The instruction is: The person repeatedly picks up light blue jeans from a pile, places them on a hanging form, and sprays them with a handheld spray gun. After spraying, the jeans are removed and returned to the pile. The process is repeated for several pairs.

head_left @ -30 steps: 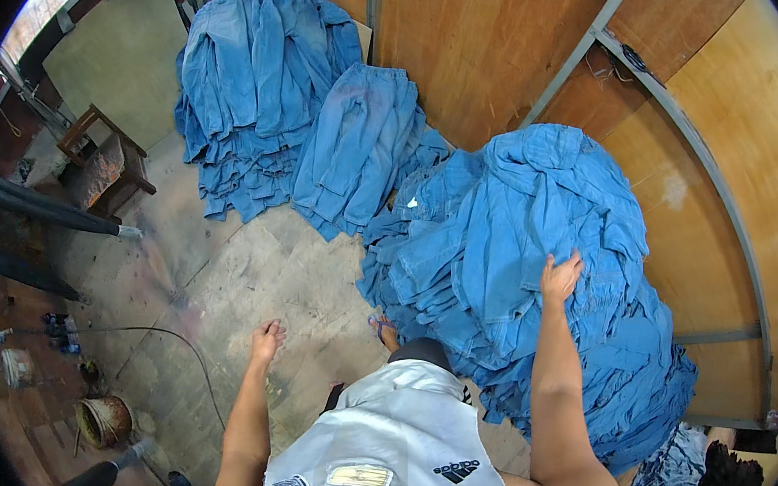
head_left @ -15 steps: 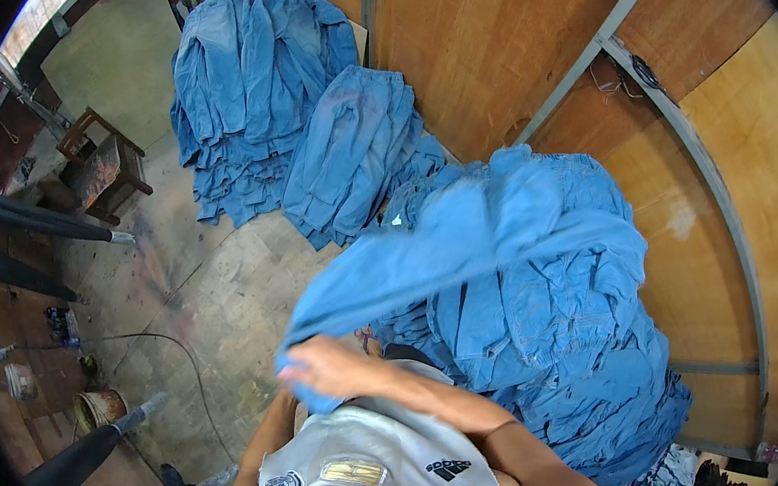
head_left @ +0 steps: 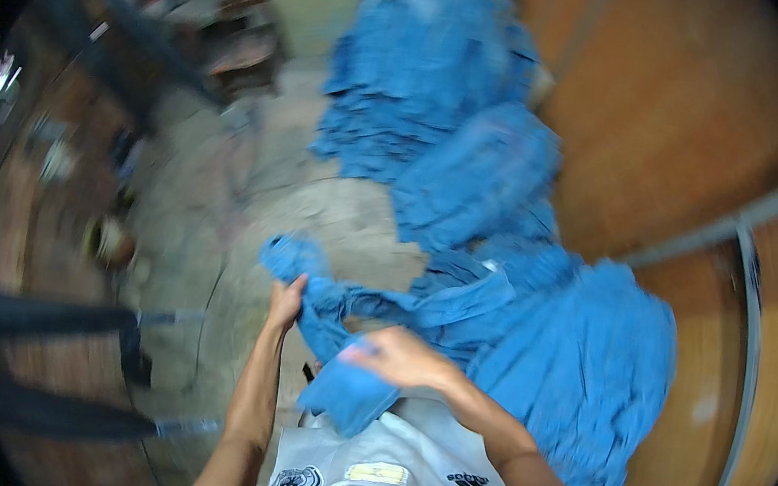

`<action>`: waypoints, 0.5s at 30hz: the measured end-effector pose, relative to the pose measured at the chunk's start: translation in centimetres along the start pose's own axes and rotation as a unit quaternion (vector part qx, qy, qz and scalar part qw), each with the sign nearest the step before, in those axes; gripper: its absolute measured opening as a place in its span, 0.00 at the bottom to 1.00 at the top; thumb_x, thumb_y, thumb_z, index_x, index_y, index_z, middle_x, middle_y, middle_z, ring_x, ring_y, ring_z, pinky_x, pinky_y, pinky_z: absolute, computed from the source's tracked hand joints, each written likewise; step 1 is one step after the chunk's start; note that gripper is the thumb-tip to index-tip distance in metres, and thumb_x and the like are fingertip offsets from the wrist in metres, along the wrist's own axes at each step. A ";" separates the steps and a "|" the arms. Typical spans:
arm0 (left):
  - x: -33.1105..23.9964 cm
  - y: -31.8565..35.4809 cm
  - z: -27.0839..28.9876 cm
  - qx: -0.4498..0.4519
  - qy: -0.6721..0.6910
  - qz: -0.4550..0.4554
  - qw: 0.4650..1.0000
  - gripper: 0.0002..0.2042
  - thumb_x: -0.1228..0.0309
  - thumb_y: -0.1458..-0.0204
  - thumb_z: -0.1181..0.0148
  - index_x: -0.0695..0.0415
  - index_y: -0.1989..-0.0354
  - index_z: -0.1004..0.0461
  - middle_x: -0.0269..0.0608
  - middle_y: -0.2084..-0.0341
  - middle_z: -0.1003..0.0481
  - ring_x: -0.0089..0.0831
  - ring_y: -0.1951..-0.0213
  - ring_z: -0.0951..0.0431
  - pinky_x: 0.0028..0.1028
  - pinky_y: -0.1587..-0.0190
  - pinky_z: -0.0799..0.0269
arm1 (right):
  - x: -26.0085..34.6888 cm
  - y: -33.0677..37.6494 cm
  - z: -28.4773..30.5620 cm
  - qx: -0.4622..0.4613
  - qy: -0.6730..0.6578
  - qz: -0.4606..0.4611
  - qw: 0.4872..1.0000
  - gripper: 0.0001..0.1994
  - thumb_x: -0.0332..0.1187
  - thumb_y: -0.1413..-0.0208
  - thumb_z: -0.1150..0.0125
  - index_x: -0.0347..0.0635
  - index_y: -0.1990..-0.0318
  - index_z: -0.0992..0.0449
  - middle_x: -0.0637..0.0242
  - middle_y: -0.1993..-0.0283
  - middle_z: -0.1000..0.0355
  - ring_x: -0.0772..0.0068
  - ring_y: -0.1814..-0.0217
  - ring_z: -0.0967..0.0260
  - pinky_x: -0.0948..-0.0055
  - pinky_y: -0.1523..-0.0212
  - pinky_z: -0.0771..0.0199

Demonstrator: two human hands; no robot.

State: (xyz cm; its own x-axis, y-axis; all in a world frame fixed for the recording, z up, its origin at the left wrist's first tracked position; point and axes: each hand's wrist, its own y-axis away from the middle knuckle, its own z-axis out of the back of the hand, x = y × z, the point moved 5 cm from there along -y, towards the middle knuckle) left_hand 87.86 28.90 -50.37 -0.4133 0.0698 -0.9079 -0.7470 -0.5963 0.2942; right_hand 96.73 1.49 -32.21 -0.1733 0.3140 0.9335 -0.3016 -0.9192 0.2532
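Observation:
A blue denim garment [head_left: 347, 400] is stretched between my hands in front of my body. My left hand [head_left: 286, 300] is closed around it, with a bunched end sticking out beyond the fingers. Nearer my chest, my right hand [head_left: 397, 355] grips another part, and a flap of the cloth hangs below it. Motion blurs the fingers of the right hand. Whether the garment is a pair of trousers or a jacket I cannot tell. Close by on the right lies a large pile of blue denim garments [head_left: 578, 351], which the held one partly overlaps in view.
Farther off rise another tall denim stack [head_left: 419, 64] and a smaller heap [head_left: 483, 172]. Wooden panels [head_left: 644, 109] with metal framing wall the right side. On the left are a wooden chair [head_left: 243, 49], a bucket [head_left: 111, 242], dark padded bars [head_left: 54, 406] and a cable on the floor.
The garment, earlier swung out over the right pile, is now drawn in before me. My left hand has come up into view holding it. The whole view has turned to the left.

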 end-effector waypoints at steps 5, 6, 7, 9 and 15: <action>-10.6 5.4 3.2 -0.033 -0.118 -0.188 0.974 0.12 0.79 0.51 0.44 0.66 0.58 0.26 0.58 0.66 0.21 0.47 0.65 0.19 0.41 0.63 0.26 | -0.9 -7.3 1.4 -0.210 -0.097 -0.015 0.973 0.36 0.44 0.41 0.38 0.32 0.32 0.45 0.36 0.33 0.42 0.42 0.30 0.44 0.57 0.32 0.43; -11.5 7.0 2.6 -0.013 -0.159 -0.185 0.970 0.19 0.85 0.58 0.45 0.66 0.54 0.26 0.60 0.60 0.22 0.54 0.60 0.20 0.42 0.60 0.25 | 0.0 -8.2 0.3 -0.223 -0.189 0.009 0.956 0.39 0.43 0.44 0.35 0.33 0.31 0.45 0.35 0.33 0.44 0.43 0.29 0.45 0.57 0.31 0.43; -12.1 9.1 2.1 -0.040 -0.211 -0.172 0.961 0.26 0.87 0.62 0.43 0.65 0.48 0.28 0.59 0.53 0.24 0.56 0.54 0.22 0.43 0.56 0.24 | 1.9 -9.4 -0.6 -0.248 -0.140 0.065 0.956 0.39 0.42 0.46 0.34 0.34 0.31 0.45 0.36 0.33 0.43 0.44 0.29 0.44 0.58 0.32 0.43; -13.9 12.6 0.7 -0.096 -0.270 -0.272 0.919 0.34 0.87 0.63 0.43 0.67 0.39 0.35 0.60 0.47 0.27 0.53 0.55 0.21 0.43 0.56 0.22 | 6.0 -11.8 -2.1 -0.289 -0.027 0.200 0.936 0.40 0.39 0.49 0.31 0.36 0.31 0.44 0.39 0.33 0.40 0.47 0.29 0.43 0.59 0.32 0.42; -9.0 20.9 4.6 -0.143 -0.130 -0.185 0.964 0.24 0.65 0.42 0.40 0.70 0.44 0.35 0.62 0.58 0.24 0.48 0.56 0.21 0.38 0.50 0.26 | 9.4 -15.2 -10.0 0.009 -0.084 0.105 0.991 0.34 0.27 0.49 0.37 0.35 0.33 0.40 0.57 0.38 0.32 0.64 0.36 0.37 0.67 0.35 0.41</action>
State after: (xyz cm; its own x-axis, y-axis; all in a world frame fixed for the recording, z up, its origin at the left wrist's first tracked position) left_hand 73.60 19.51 -34.70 -0.2905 0.4949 -0.8189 -0.7095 -0.6857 -0.1627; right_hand 90.34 20.75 -29.83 -0.0725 0.0726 0.9947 -0.2582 -0.9647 0.0516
